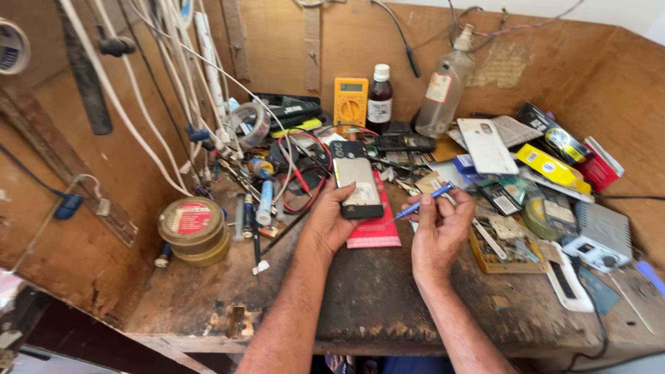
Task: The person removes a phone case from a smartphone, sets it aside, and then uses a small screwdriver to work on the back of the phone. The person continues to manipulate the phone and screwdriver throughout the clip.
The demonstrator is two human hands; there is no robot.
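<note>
Hands work above the scarred wooden worktop [374, 305]. I see my left hand [331, 225], fingers clamped on an opened grey-backed mobile phone [357, 187], holding it over a flat red booklet [377, 232]. My right hand [438, 235] has fingers pinched on a slim blue screwdriver [424, 202], its tip just beside the phone's right edge. A yellow multimeter [350, 102] stands behind, against the back wall.

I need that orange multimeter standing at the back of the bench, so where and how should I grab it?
Grip the orange multimeter by its two long side edges, near the top, coming from the front and above. It leans upright against the back wall, a brown bottle stands close on its right, and wires crowd its base.
</note>
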